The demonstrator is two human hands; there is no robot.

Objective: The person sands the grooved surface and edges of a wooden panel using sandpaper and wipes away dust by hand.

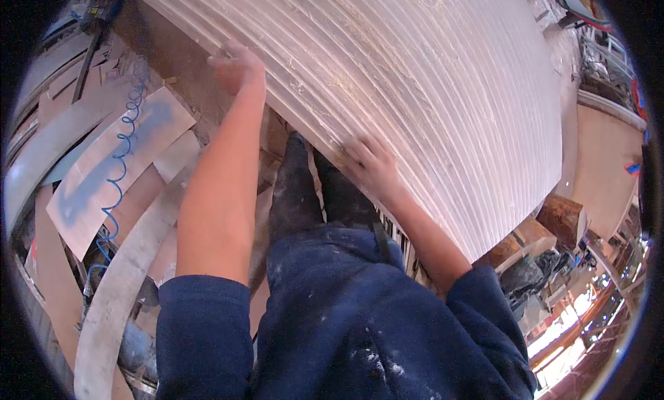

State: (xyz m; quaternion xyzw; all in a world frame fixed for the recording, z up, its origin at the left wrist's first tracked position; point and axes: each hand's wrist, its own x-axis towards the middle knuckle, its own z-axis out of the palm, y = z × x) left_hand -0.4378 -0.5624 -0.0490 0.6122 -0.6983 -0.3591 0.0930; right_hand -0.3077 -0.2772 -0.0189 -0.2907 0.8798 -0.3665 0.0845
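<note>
A large, pale panel (pixel 387 75) with close parallel ridges spans the upper middle, its near edge running diagonally in front of my body. Fine shavings and dust lie on its surface. My left hand (pixel 237 67) is at the panel's left edge, fingers curled against it. Farther down the same edge, my right hand (pixel 373 166) is closed on the panel's rim; its fingers are slightly blurred. The undersides of both grips are hidden.
To the left, a coiled blue hose (pixel 124 147) hangs over a board with blue paint marks (pixel 86 172). A curved pale strip (pixel 128 282) leans nearby. Wooden blocks (pixel 529 237) and a flat brown board (pixel 603 168) are at right.
</note>
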